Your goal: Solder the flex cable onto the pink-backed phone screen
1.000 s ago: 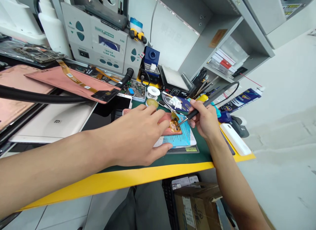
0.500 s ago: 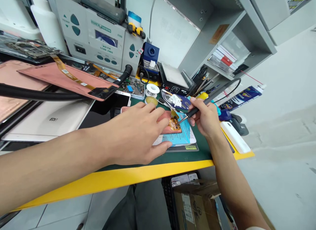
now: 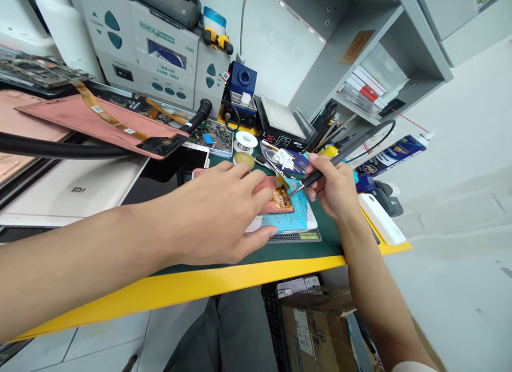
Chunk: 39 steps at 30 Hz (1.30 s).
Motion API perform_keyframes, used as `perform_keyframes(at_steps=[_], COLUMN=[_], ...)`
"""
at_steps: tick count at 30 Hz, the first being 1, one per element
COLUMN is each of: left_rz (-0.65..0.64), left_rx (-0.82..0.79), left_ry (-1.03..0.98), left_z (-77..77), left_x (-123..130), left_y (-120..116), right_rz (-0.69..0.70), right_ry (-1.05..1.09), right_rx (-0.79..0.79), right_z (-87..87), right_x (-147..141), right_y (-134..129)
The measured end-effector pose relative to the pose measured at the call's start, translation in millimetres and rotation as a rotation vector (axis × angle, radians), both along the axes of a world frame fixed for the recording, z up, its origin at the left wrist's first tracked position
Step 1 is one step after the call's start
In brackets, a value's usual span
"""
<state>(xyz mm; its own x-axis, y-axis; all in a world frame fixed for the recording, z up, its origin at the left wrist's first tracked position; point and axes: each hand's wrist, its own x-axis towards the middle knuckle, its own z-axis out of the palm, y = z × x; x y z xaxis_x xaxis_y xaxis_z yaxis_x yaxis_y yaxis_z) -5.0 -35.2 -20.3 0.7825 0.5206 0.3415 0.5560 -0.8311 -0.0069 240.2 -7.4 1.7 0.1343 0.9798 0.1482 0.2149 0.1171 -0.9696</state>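
Orange circuit flex (image 3: 282,201) sits on a pink panel (image 3: 266,186), which the left hand (image 3: 212,215) steadies with spread, ungripping fingers. Beside the flex, the right hand (image 3: 334,191) pinches a soldering iron (image 3: 320,175) penlike, tip at the flex for control. Beyond the flex lies a solder spool (image 3: 246,140).

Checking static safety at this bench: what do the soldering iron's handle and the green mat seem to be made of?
The soldering iron's handle looks like matte black plastic or rubber, dull with no metal sheen. The green mat looks like matte rubber or silicone, flat and unglossy; whether it is antistatic cannot be seen.
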Motion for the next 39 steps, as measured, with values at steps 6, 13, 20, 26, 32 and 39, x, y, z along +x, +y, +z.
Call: perform_keyframes(at_steps=[6, 13, 20, 26, 32, 39], left_rz=[-0.001, 0.005, 0.001, 0.001, 0.003, 0.001], left_rx=[-0.027, -0.022, -0.017, -0.020, -0.005, 0.006], left_ry=[-0.001, 0.014, -0.001, -0.006, -0.021, -0.032], left_z=[0.5, 0.9, -0.4, -0.8, -3.1, -3.7], left_x=[1.1, -0.5, -0.5, 0.3, 0.6, -0.1], left_y=[1.4, 0.1, 1.0, 2.0, 2.0, 1.2], right_rz=[0.002, 0.013, 0.017, 0.026, 0.027, 0.027], right_ry=[-0.003, -0.002, -0.016, -0.022, -0.031, -0.060], right_rx=[0.002, 0.010, 0.018, 0.035, 0.062, 0.092], right_z=[-0.1, -0.5, -2.4, -2.8, -3.8, -4.3], right_x=[0.4, 1.8, 3.3, 4.0, 4.3, 6.0], right_y=[-0.8, -0.8, 0.1, -0.5, -1.2, -1.9])
